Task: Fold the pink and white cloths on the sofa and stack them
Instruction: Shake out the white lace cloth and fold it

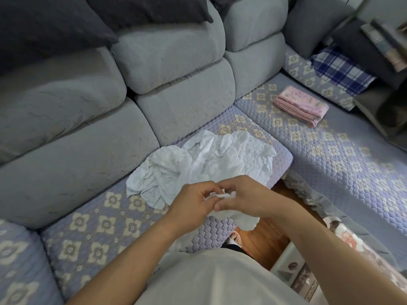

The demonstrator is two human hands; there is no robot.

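White cloth [211,159] pinched by both hands; pink cloth [300,105] folded nearby.

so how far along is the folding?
Done: folded pink floral cloth on the right seat. In hand: left hand and right hand pinch an edge of the crumpled white embossed cloth. Left: fold it, stack both.

Grey corner sofa [171,62] with quilted lilac covers stands on wooden floor [267,241].
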